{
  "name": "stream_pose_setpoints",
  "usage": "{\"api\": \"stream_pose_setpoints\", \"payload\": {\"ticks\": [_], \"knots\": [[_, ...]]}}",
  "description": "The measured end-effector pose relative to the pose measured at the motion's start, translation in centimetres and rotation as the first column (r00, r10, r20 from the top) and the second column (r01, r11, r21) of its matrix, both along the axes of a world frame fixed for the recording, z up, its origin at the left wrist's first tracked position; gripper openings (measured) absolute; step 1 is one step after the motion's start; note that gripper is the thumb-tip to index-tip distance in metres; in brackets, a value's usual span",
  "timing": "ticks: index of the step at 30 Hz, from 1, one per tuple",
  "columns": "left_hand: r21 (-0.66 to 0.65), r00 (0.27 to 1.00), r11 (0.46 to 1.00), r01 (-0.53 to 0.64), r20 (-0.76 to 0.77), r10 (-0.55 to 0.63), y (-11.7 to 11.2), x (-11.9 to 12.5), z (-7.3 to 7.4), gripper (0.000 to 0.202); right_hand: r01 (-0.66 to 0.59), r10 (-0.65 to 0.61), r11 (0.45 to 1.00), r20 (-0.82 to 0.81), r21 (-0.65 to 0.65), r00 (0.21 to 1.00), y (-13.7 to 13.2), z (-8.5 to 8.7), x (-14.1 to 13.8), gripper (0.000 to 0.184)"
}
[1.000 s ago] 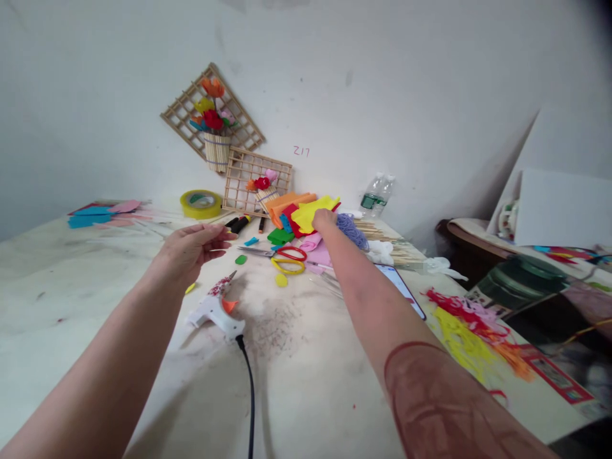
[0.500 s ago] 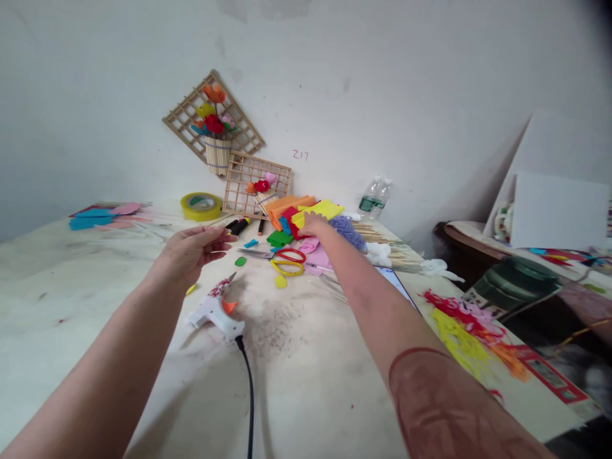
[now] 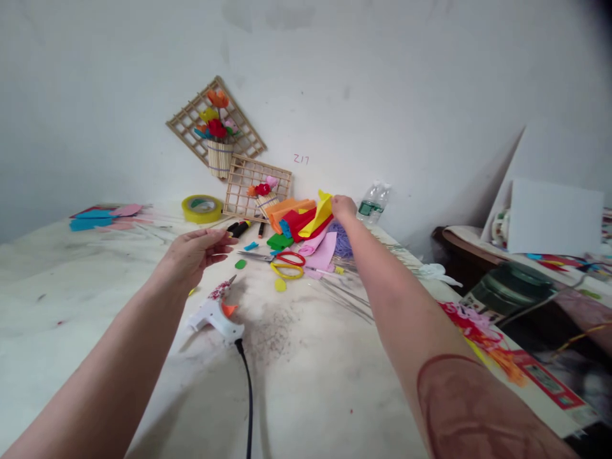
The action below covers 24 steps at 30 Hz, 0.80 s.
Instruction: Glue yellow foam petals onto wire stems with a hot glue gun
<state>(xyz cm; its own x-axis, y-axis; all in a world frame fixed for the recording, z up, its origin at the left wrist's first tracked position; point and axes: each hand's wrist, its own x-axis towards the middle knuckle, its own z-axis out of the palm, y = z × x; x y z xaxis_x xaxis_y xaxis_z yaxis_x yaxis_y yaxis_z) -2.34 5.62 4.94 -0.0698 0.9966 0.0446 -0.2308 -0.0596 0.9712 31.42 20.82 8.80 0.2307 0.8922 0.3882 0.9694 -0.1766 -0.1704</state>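
My right hand (image 3: 344, 208) is closed on the edge of a yellow felt-like sheet (image 3: 319, 217), lifting it off a pile of coloured sheets. Beneath it lie a red sheet (image 3: 295, 223), an orange sheet (image 3: 280, 212) and a pink sheet (image 3: 322, 256). To the left, my left hand (image 3: 198, 252) hovers over the table with thumb and fingers pinched; whatever they hold is too small to name. Scissors (image 3: 288, 271) with red and yellow handles lie between the hands. Below my left hand rests a white glue gun (image 3: 217, 319).
Tweezers (image 3: 347, 298) lie near my right forearm. A tape roll (image 3: 201, 208), flower-decorated lattices (image 3: 258, 182) and plastic bottles (image 3: 375, 201) stand toward the wall. Purple yarn (image 3: 342, 242) sits beside the pile. A black cord (image 3: 249, 389) runs to the table's front.
My right hand has moved right and slightly up, pulling the yellow sheet's edge up from the pile. More of the red sheet and the tweezers now shows. My left hand has stayed almost still.
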Motion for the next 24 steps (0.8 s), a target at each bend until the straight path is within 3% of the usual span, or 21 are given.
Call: {"api": "stream_pose_setpoints", "payload": {"ticks": [2,5,10,13,15,17,20,24], "knots": [[-0.007,1.000,1.000,-0.002,0.008,0.002,-0.1,0.1,0.0,0.026,0.039,-0.029,0.992,-0.086,0.124,0.996,0.0,0.7,0.8,0.043],[-0.011,1.000,1.000,-0.001,0.009,0.001,-0.2,0.2,0.0,0.026,0.033,-0.018,0.987,-0.097,0.159,0.995,-0.2,1.5,1.7,0.040],[-0.016,1.000,1.000,0.018,-0.004,-0.018,-0.2,0.5,-0.2,0.032,-0.005,0.015,0.983,0.053,-0.182,0.999,-1.1,1.5,1.6,0.037],[-0.013,1.000,1.000,0.016,-0.020,-0.016,-0.2,0.6,-0.2,0.032,-0.030,0.055,0.991,0.194,-0.132,0.979,-1.0,0.7,0.1,0.045],[-0.019,1.000,1.000,0.004,-0.030,-0.004,-0.3,0.6,-0.2,0.033,-0.181,0.209,0.976,0.280,-0.125,0.937,-0.4,-0.2,-1.4,0.041],[-0.018,0.999,1.000,-0.006,-0.037,0.005,-0.3,0.5,-0.2,0.034,-0.268,0.312,0.944,0.259,-0.190,0.914,0.6,-1.2,-3.0,0.042],[-0.010,0.999,1.000,-0.015,-0.049,0.014,-0.4,0.3,-0.1,0.034,-0.276,0.329,0.928,0.205,-0.249,0.922,2.3,-2.5,-5.0,0.052],[-0.011,0.999,0.999,-0.033,-0.038,0.032,-0.3,0.1,-0.1,0.031,-0.269,0.321,0.923,0.167,-0.276,0.932,4.5,-3.2,-6.7,0.052]]}}
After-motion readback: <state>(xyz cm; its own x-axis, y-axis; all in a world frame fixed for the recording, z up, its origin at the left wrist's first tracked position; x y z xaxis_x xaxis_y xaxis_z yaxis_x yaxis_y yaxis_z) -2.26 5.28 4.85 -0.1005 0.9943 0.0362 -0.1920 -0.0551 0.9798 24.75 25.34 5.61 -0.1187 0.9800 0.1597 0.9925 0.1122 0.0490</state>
